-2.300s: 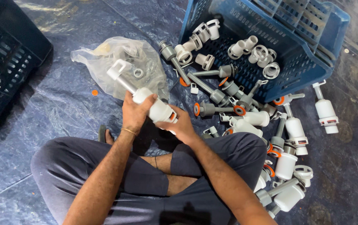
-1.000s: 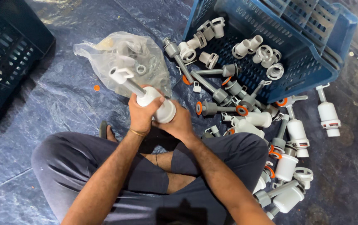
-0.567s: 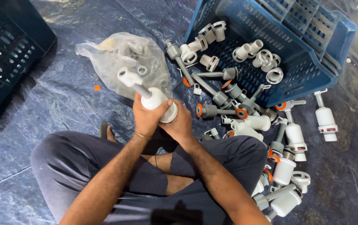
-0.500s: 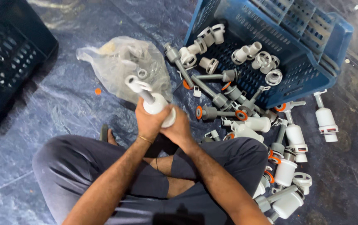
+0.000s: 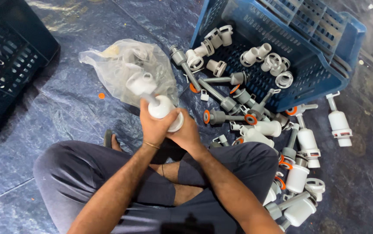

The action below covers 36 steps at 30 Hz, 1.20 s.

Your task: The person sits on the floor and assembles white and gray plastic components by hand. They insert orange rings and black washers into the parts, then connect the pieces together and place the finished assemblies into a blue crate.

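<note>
While we sit cross-legged on the blue tarp [image 5: 56, 112], both hands close around one white plastic valve part [image 5: 162, 108] just in front of the knees. Our left hand [image 5: 154, 125] wraps the rounded white body with fingers curled tight; our right hand [image 5: 188, 134] grips the lower end of the same piece, fingers closed, though what the fingertips do underneath we cannot tell. Its thin stem and white cap [image 5: 139, 83] stick out toward 11 o'clock.

Progress, as we judge it: one piece is in hand, and a large stock lies loose. At 1 o'clock a tipped blue crate [image 5: 325, 65] spills grey and white fittings [image 5: 221, 117]. At 3 to 4 o'clock sit several white bodies with orange rings [image 5: 308, 143]. At 12 o'clock lies a clear bag of small parts [image 5: 121, 69]. A dark crate [image 5: 4, 65] stands at 10 o'clock; its contents are not visible. Most of the pile appears still to be handled.
</note>
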Available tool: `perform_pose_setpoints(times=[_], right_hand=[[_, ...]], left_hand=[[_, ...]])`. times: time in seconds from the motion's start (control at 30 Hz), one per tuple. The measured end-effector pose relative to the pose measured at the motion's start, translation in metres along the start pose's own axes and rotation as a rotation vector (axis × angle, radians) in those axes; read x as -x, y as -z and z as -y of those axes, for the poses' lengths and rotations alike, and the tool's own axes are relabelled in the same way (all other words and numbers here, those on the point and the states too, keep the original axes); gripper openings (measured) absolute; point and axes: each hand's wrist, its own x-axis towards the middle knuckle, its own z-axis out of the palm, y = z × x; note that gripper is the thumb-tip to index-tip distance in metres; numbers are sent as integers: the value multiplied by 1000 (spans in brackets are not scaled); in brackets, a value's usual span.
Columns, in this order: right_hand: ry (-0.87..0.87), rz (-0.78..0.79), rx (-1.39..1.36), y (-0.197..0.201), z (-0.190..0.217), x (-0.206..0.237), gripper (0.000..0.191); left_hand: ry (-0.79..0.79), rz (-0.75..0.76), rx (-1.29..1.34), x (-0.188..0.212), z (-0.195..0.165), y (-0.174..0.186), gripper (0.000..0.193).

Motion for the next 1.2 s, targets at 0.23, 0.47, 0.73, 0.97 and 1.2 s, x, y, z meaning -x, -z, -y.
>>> perform_pose_setpoints(times=[0.23,0.47,0.73,0.97,1.2], right_hand=[[-278,306,-426,-7,-25,6,47],[-271,339,-518,1,-26,3,47],[-284,455,-461,65,-28,-19,51],[-196,83,-180,36,-61,-40,55],[-115,389,828,-7,-55,-21,61]], left_hand=[[48,41,-253,-10,10,21,48],[50,224,-178,-23,-28,19,66],[-941,391,-1265,-25,-78,32,77],[-394,20,-744,-28,-49,38,62],[-170,-78,-528,-33,-27,44,64]])
